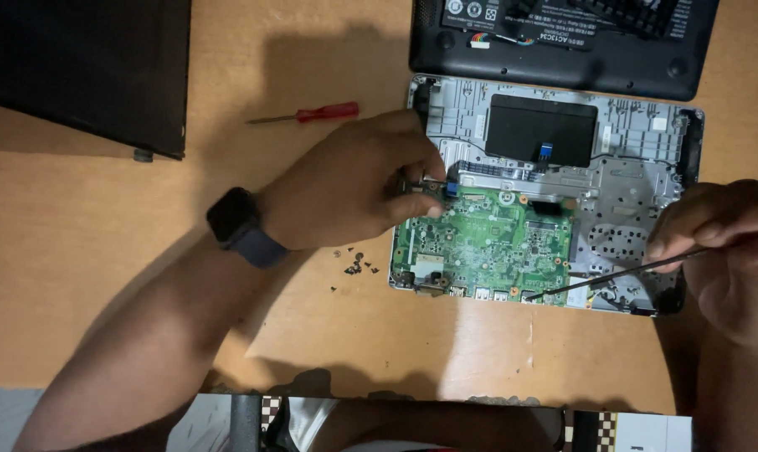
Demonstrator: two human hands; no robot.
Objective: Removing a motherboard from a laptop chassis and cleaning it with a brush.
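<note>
- Head view. Opened laptop base (638,159) lies at the far right of the counter (102,276), insides up; green board (488,243) fills its near left part.
- Left hand (354,188), with a dark watch (238,224) on the wrist, rests at the board's far left corner. Grip pressed together, pinching a small metal part (433,178) just beside a blue connector (452,189).
- Right hand (722,243) is at the base's right edge. Grip closed on a thin dark tool (613,274); its tip touches or nearly touches the board's near right edge, cannot tell which.
- Handling, judged: board is light, stiff and thin, and fragile. Chips and connectors stand proud, so best held by bare edges or corners, never flexed. The flat cables near the black pad (542,130) look soft and easy to tear.
- Loose screws (355,266) lie scattered on the counter just left of the base's near left corner; small, likely to roll.
- Red screwdriver (312,114) lies on the counter beyond the left hand, apart from it.
- Black bottom cover (563,50) at the far edge touches the base; it bears a white-printed label strip and round marks at its far left.
- Dark flat panel (86,67) sits at the far left corner.
</note>
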